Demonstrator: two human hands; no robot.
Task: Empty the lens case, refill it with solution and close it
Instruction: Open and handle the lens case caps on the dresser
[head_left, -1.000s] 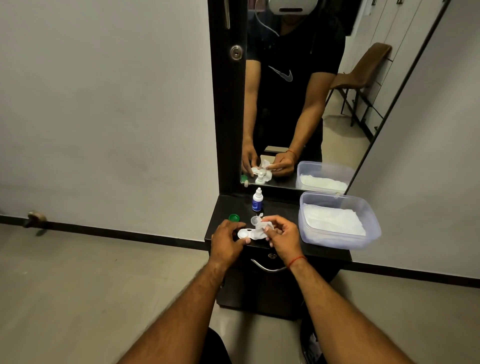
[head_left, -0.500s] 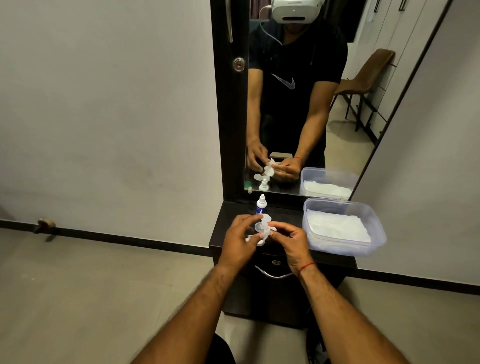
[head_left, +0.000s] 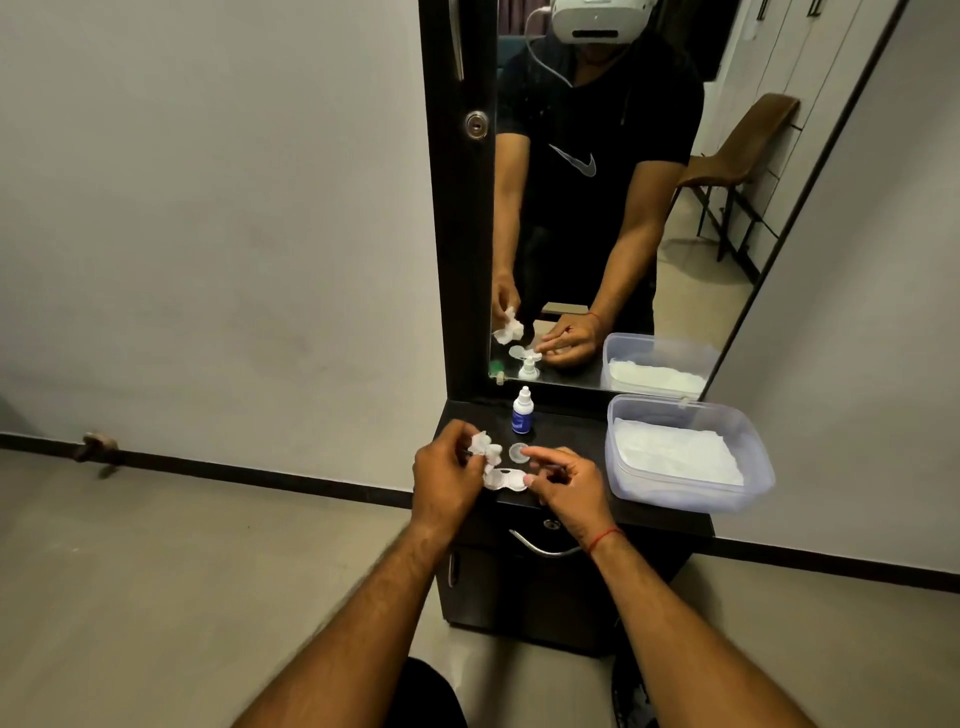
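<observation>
Lens case (head_left: 506, 478) now lies on the tabletop (head_left: 566, 431), no longer lifted between both hands; left hand (head_left: 447, 478) pinches the crumpled tissue (head_left: 482, 446), right hand (head_left: 569, 486) hangs loosely spread, thumb touching the case.

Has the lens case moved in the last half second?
Yes. The case was held up against the bottle; now it lies lower, near the counter's front edge.

Red thread (head_left: 602, 538) round the right wrist, black short-sleeved shirt (head_left: 597, 119), white headset (head_left: 597, 18) (both seen mirrored)
</observation>
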